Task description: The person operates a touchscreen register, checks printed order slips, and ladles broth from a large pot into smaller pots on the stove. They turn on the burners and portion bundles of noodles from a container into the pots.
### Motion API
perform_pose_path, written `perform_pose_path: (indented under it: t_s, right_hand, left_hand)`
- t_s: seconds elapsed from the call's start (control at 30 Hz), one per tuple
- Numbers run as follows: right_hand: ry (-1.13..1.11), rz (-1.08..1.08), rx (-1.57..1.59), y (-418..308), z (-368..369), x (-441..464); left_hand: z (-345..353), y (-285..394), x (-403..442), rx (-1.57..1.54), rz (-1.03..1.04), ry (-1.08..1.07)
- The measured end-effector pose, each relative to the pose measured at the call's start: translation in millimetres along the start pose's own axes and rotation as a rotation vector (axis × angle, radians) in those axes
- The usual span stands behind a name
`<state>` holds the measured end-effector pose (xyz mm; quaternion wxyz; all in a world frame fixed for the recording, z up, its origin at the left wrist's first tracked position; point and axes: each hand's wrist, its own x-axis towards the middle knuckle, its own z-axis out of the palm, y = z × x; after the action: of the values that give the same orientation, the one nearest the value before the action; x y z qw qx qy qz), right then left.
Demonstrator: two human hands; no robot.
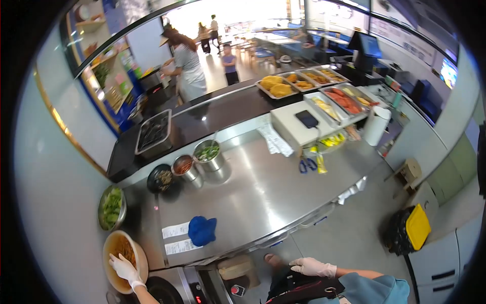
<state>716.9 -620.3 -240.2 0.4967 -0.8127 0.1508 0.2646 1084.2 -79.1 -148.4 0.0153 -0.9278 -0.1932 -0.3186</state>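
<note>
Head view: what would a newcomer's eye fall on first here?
Probably the blue bundle, bright against the steel counter near its front edge, beside two printed slips. Next would likely come the yellow lid by the black bag at lower right. The white-gloved left hand, at the tub of brownish food in the lower left corner, also stands out.

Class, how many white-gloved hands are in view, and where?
2 clearly seen: the left hand is inside the pale bowl; the right hand is near the teal sleeve. Others may be hidden farther back.
</note>
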Motion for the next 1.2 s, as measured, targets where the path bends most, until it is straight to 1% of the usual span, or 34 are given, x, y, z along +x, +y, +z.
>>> perform_pose_path:
  t_s: [0.03, 0.1, 0.13, 0.17, 0.2, 0.23, 0.27, 0.3, 0.33, 0.37, 0.4, 0.43, 0.47, 0.53, 0.6, 0.63, 0.67, 0.73, 0.8, 0.87, 0.93, 1.0, 1.07, 1.1, 1.13, 1.17, 1.2]
  right_hand:
    - [0.029, 0.004, 0.021, 11, 1, -13]
    - [0.079, -0.049, -0.011, 32, -2, -33]
    - [0.101, -0.047, 0.003, 38, -5, -41]
    - [0.127, -0.045, -0.026, 44, -10, -49]
    - [0.152, -0.042, -0.056, 52, -15, -57]
    - [0.170, -0.038, -0.046, 62, -20, -61]
    - [0.184, -0.063, -0.058, 76, -25, -65]
    - [0.201, -0.087, -0.072, 88, -32, -71]
    - [0.227, -0.076, -0.060, 98, -43, -82]
    - [0.256, -0.077, -0.072, 108, -59, -95]
    - [0.287, -0.076, -0.083, 120, -76, -109]
    - [0.317, -0.058, -0.074, 132, -95, -127]
    - [0.383, -0.038, -0.017, 145, -117, -148]
    - [0.470, -0.007, 0.033, 187, -157, -180]
    - [0.816, -0.119, 0.041, 239, -186, -213]
    - [0.945, -0.134, 0.098, 255, -205, -233]
    - [0.947, -0.118, 0.103, 270, -223, -250]
    - [1.276, -0.071, 0.112, 301, -262, -284]
    - [1.369, -0.139, 0.458, 329, -301, -307]
    - [1.462, -0.119, 0.552, 342, -344, -326]
    - [1.470, -0.165, 0.556, 367, -387, -335]
    - [1.433, -0.165, 0.499, 386, -436, -340]
    - [1.515, -0.305, 0.159, 395, -494, -337]
    - [1.512, -0.304, 0.151, 398, -526, -335]
    - [1.520, -0.367, 0.078, 398, -559, -332]
    - [1.525, -0.432, 0.006, 397, -591, -328]
    - [1.524, -0.435, -0.001, 396, -623, -324]
  left_hand:
    - [-11, 25, -11, -0.024, 0.027, 0.006]
    - [-40, 73, -45, -0.256, 0.308, 0.075]
    - [-58, 107, -74, -0.381, 0.367, 0.084]
    - [-64, 134, -104, -0.447, 0.496, 0.107]
    - [-81, 170, -147, -0.788, 0.493, 0.040]
    - [-97, 196, -185, -0.704, 0.598, -0.246]
    - [-114, 228, -240, -0.962, 0.518, -0.382]
    - [-84, 241, -288, -0.975, 0.935, -0.320]
    - [-104, 263, -332, -0.959, 1.193, -0.553]
    - [-141, 288, -361, -0.658, 1.513, -0.879]
    - [-131, 304, -408, -0.740, 1.575, -0.905]
    - [-137, 326, -448, -0.936, 1.508, -0.983]
    - [-149, 352, -479, -0.997, 1.478, -0.993]
    - [-180, 410, -526, -0.946, 1.442, -1.024]
    - [-212, 468, -566, -1.048, 1.451, -0.961]
    - [-232, 496, -579, -1.126, 1.455, -1.022]
    - [-251, 524, -591, -1.096, 1.506, -1.013]
    - [-277, 574, -614, -1.117, 1.558, -0.971]
    - [-296, 617, -629, -1.145, 1.594, -0.965]
    - [-310, 653, -640, -1.150, 1.584, -0.986]
    - [-316, 688, -649, -1.084, 1.620, -0.877]
    - [-321, 725, -661, -1.129, 1.595, -0.884]
    - [-330, 764, -672, -1.133, 1.565, -0.968]
    - [-328, 784, -682, -1.118, 1.539, -0.967]
    - [-331, 807, -692, -1.126, 1.533, -0.966]
    - [-336, 831, -701, -1.146, 1.514, -1.012]
    - [-340, 856, -709, -1.168, 1.496, -1.055]
